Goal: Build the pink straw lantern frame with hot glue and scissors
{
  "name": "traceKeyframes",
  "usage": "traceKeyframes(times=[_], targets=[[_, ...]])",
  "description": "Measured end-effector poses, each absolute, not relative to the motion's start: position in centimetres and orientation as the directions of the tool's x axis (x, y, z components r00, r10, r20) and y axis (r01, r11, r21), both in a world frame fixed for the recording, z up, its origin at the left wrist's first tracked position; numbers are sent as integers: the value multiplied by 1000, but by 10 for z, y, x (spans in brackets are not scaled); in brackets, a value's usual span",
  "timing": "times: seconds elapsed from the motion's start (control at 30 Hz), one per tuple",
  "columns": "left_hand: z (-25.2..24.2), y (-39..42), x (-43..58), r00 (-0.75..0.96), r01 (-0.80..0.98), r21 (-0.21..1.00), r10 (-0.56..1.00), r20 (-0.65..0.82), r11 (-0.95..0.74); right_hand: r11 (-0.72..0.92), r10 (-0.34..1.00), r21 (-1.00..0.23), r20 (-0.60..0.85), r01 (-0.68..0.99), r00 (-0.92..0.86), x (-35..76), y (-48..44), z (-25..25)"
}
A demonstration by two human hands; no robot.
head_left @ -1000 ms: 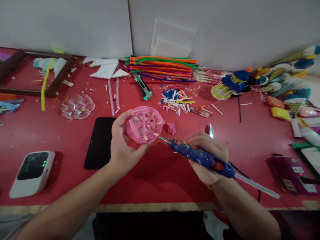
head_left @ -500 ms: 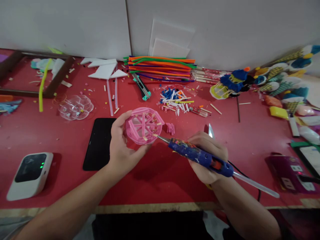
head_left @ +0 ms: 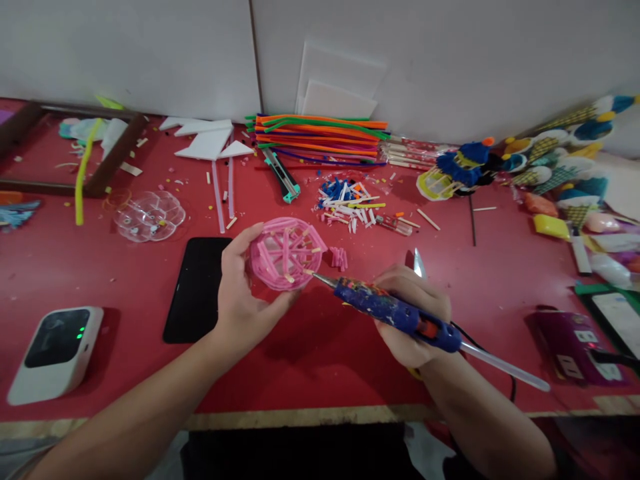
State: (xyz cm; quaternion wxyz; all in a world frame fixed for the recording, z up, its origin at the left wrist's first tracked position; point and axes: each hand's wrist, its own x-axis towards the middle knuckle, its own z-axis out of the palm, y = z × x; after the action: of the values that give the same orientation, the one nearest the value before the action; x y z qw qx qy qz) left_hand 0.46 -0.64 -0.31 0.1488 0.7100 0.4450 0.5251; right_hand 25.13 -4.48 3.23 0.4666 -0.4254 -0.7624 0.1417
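Note:
My left hand (head_left: 245,283) is closed around the left and lower rim of a small round pink craft basket (head_left: 287,252), tilted so its crossed pink strips and pale stick ends show. In my right hand (head_left: 413,313) is a blue, paint-stained hot glue gun (head_left: 385,308), with a clear glue stick (head_left: 505,365) poking out of its back. The gun's metal nozzle points left and meets, or nearly meets, a pale stick end at the basket's lower right. Short pink pieces (head_left: 339,259) lie in a little pile just right of the basket.
A black phone (head_left: 193,290) lies left of the basket, with a white device (head_left: 55,353) farther left. Behind are a utility knife (head_left: 281,177), colourful pipe cleaners (head_left: 320,137) and cut scraps (head_left: 350,200). A blade tip (head_left: 419,263) shows beyond my right hand; a purple box (head_left: 575,347) sits at right.
The whole view has shifted slightly. Both hands keep their grips, and the nozzle stays at the same lower right spot of the basket.

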Motion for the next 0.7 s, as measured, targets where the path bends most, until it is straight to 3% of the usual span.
traceKeyframes(times=[0.7], targets=[[-1, -6, 7, 40, 505, 675, 797, 603, -537, 588, 787, -622, 588, 518, -186, 254, -46, 30]])
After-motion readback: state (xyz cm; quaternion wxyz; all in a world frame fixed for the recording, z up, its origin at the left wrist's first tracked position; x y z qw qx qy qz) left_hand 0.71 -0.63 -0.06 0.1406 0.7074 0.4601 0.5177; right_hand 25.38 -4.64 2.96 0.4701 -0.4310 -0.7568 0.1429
